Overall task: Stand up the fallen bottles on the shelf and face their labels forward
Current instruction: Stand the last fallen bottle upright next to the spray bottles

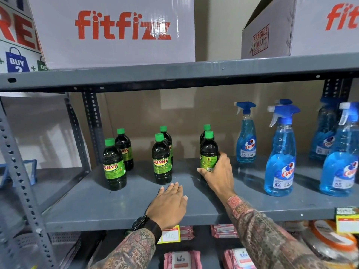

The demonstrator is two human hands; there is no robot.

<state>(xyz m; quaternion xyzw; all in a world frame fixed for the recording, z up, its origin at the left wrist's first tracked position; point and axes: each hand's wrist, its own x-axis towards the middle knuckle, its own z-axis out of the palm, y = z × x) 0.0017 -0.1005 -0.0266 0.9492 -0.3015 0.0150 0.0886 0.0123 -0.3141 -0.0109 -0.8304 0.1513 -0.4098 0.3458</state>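
Nearest, the left hand (pixel 171 202) lies flat and open on the grey shelf (pixel 116 208), fingers spread, holding nothing. Just beyond and to its right, the right hand (pixel 217 171) wraps around the lower body of a dark green-capped bottle (pixel 208 150), thumb across the front of the label and fingers curled behind. That bottle stands upright, but its label is turned aside: only the edge of the logo and small print with a barcode face out, so it looks to be the one needing a twist. Ahead of the left hand stands another bottle (pixel 161 160) with its SUNNY label forward, and further to that hand's left a third (pixel 113 166) likewise. Behind these, three more bottles stand in a back row, one directly behind the held bottle (pixel 206 131). No bottle appears to be lying down now. The risk is in the turn: a low grip on a tall bottle could tip it backward into the one close behind. Beyond the right hand, to its right, blue spray bottles (pixel 245 134) stand well apart.
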